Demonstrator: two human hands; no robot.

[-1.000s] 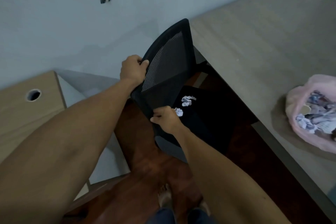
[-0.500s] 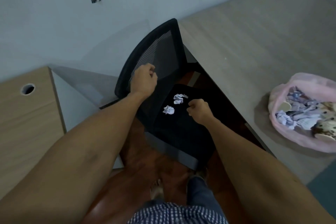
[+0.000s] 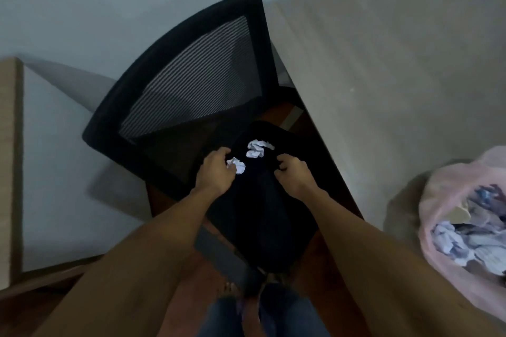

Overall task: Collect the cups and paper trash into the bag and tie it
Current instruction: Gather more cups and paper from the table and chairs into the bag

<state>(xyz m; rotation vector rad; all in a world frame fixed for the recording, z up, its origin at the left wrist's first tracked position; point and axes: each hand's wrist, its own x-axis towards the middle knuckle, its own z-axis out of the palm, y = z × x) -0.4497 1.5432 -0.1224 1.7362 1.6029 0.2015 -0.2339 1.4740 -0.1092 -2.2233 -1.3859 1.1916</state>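
Note:
Two crumpled white paper balls lie on the black seat of an office chair (image 3: 262,216). My left hand (image 3: 216,171) is on the nearer paper ball (image 3: 237,165), thumb and fingers closed around its left side. The second paper ball (image 3: 257,148) lies loose just beyond, between my two hands. To its right my right hand (image 3: 291,172) hovers over the seat with fingers curled and nothing in them. A pink plastic bag (image 3: 438,183) stands open on the desk at the right, holding crumpled paper and a cup.
The chair's mesh backrest (image 3: 191,76) rises at the far left of the seat. A grey desk (image 3: 383,76) borders the chair on the right. A light wooden desk (image 3: 9,145) is at the left edge. My feet stand on the brown floor below.
Both hands let go of the chair's backrest and came down onto the seat. The left hand has closed on the nearer paper ball; the right hand moved beside the other one.

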